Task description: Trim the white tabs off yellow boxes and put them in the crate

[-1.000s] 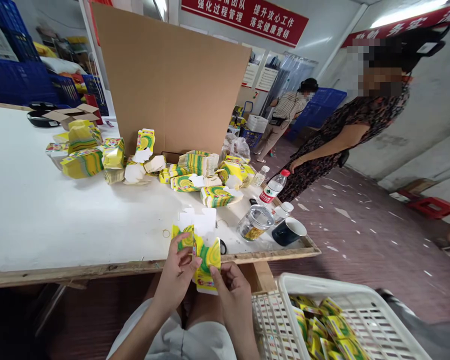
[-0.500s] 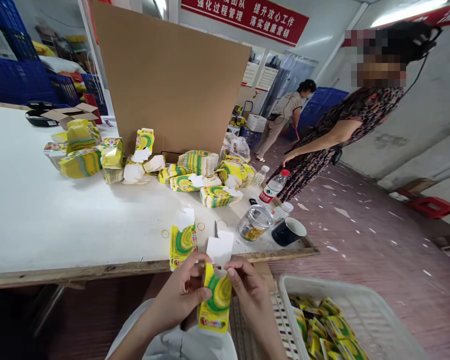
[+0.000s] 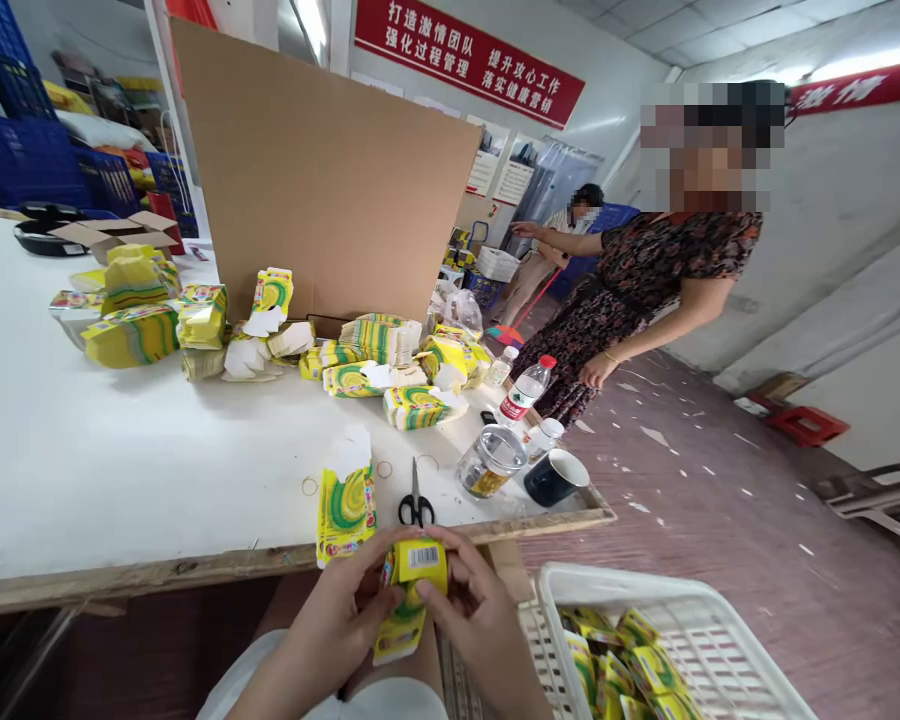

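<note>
1. Position: The yellow carton [image 3: 422,556] sits between both hands, above the lap, just in front of the tabletop [image 3: 157,470] edge.
2. Grip: The left hand [image 3: 347,603] grips the carton's left side; the right hand [image 3: 484,620] grips the right, thumb on the front face.
3. Change: The white flap, raised half a second ago, no longer shows — a barcode panel now faces upward.
4. Meaning: End folding appears under way; whether the flap is tucked cannot be told.
5. Surroundings: Scissors [image 3: 416,500], now uncovered, lie beyond the hands.
</note>
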Demonstrator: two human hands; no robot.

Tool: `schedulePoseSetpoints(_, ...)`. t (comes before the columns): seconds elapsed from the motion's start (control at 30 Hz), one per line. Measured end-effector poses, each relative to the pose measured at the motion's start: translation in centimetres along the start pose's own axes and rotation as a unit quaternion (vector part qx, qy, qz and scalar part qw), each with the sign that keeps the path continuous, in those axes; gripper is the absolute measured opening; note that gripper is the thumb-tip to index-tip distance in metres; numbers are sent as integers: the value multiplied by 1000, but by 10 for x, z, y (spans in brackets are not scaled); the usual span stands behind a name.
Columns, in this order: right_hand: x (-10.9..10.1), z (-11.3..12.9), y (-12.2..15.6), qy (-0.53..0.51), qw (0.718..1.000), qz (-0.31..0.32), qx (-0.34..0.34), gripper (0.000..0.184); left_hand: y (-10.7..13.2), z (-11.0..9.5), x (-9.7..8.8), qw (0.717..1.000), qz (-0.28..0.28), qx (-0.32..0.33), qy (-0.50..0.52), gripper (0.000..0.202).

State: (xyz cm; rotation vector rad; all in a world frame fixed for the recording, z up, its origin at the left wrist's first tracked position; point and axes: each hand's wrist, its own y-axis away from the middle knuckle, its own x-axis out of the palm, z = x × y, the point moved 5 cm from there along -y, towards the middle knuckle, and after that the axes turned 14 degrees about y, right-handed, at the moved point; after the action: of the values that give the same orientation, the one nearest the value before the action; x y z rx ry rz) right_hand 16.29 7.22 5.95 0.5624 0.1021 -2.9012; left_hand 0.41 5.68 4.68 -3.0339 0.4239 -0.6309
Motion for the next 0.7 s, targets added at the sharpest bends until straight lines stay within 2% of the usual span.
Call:
schedulePoseSetpoints(0.13,6,-13,-4,123,992,-14,6,38,2,1,3,1000,22,3,-17,49)
schedulePoseSetpoints(0.23,6,-12,-10,207,978,-32,6,39,0,1,0,1000,22,-3,2,49)
schedulePoseSetpoints(0.4,14,12,-24,187,982,16,-37,42,-2,-8,-13,998,-40,-24,53,54)
schedulePoseSetpoints(0.5,22,26,-33,202,978,25,-53,40,-1,-16,-18,995,-70,-35,64,56)
schedulePoseSetpoints(0.7,35,36,-48,246,966,29,-71,38,5,-25,-36,991,-122,-28,48,63)
